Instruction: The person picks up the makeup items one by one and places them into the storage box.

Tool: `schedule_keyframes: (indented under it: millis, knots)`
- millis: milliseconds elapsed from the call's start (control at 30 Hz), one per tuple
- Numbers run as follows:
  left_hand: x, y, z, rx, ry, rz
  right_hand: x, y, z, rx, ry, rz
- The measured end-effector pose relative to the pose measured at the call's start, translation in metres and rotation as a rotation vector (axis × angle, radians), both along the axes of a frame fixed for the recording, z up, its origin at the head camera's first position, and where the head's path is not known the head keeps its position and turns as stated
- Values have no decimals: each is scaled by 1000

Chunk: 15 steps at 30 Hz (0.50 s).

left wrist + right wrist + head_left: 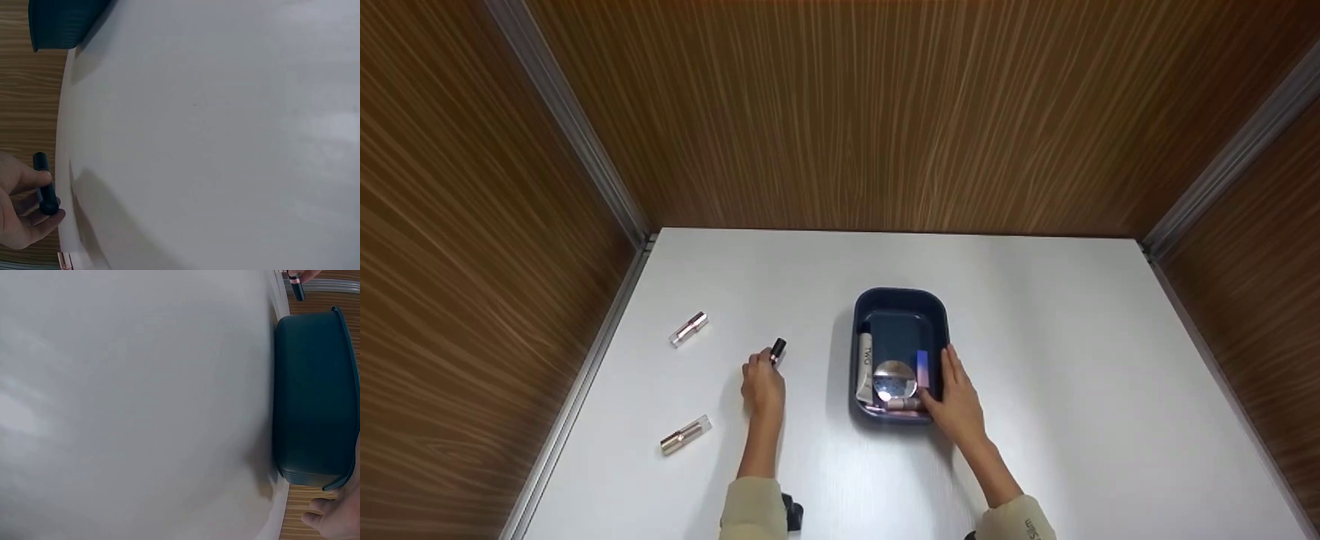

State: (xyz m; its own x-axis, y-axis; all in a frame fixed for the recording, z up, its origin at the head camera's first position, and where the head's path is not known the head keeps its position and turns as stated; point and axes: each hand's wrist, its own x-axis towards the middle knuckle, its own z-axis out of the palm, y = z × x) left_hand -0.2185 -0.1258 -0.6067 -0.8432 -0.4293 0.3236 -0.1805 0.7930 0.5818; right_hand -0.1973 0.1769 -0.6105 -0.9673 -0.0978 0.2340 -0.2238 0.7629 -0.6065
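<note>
The left grip (763,386) pinches a small dark tube (778,351) just above the counter (1050,352), left of the blue tray (900,292); the right grip (960,409), fingers nearly straight, rests against this tray, I suppose so it does not slide.

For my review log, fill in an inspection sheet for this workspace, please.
Surface: white tabletop.
Job's things: slim black cylinder; dark blue rounded-rectangular bin holding a white tube, round shiny disc and purple-blue slim box, among others.
Clutter: pinkish clear-ended cylinder and gold clear-ended cylinder, lying at left.
Hands: left hand pinches the black cylinder; right hand holds the bin's right side.
Cables: nothing seen.
Surroundings: brown wood-grain panels, grey metal edging.
</note>
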Motion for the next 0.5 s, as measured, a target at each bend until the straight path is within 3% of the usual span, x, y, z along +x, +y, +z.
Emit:
schedule_keyframes:
  millis: [333, 500]
  knots:
    - [1, 1, 3, 24, -44, -25, 0, 0, -1, -8, -3, 2]
    - [2, 2, 4, 33, -30, -38, -2, 0, -1, 2, -2, 0]
